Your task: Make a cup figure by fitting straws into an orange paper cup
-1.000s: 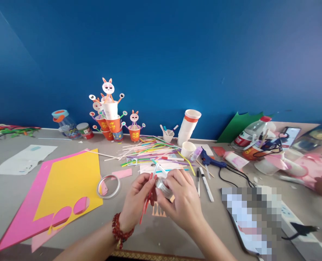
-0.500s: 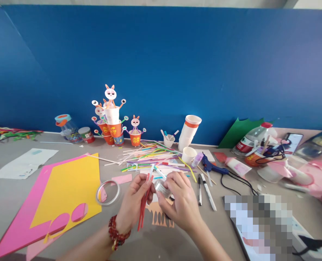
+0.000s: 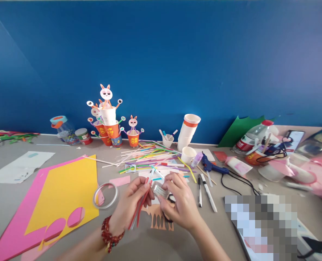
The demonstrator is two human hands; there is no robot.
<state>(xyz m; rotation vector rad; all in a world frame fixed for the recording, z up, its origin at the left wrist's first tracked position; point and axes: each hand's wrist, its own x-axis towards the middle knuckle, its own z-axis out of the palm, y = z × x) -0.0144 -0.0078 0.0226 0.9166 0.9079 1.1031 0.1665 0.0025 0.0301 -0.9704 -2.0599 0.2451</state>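
My left hand (image 3: 135,197) is closed round thin red strips (image 3: 143,206), pinched between thumb and fingers, their ends pointing down toward me. A whitish strip (image 3: 151,175) sticks up from the same grip. In the fingertips of my right hand (image 3: 180,203) is a small clear, shiny piece with faint print (image 3: 160,190); its exact kind does not show. The hands almost meet in front of me. Under the right hand lie an orange paper cutout (image 3: 161,219) with narrow slots and a black loop (image 3: 172,198), partly covered.
Loose coloured strips (image 3: 150,159) lie behind my hands. Yellow paper (image 3: 68,192) and a tape roll (image 3: 105,195) are at left. Rabbit-faced cups (image 3: 108,116) stand against the blue wall. Pens (image 3: 208,193), a blue glue gun (image 3: 214,167) and its cable lie at right.
The red strips' lower ends have swung slightly left, and a pale strip shows beside them. More of the black loop appears under my right hand. The view has shifted a little.
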